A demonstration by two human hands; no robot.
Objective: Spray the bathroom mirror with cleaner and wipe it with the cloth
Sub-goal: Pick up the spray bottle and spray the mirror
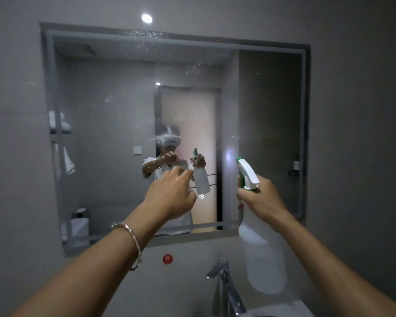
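A large wall mirror (114, 138) fills the view, with spray droplets showing near its top edge and upper middle. My right hand (260, 197) grips the neck of a white spray bottle (262, 252) with a green-tipped trigger head, nozzle pointing up at the glass. My left hand (172, 195) is raised in front of the mirror's lower middle with fingers curled; nothing shows in it. No cloth is in view.
A chrome faucet (224, 287) rises below the bottle, with a sink edge at the bottom right. A small red sticker (167, 259) sits on the wall under the mirror. Grey tiled wall surrounds the frame.
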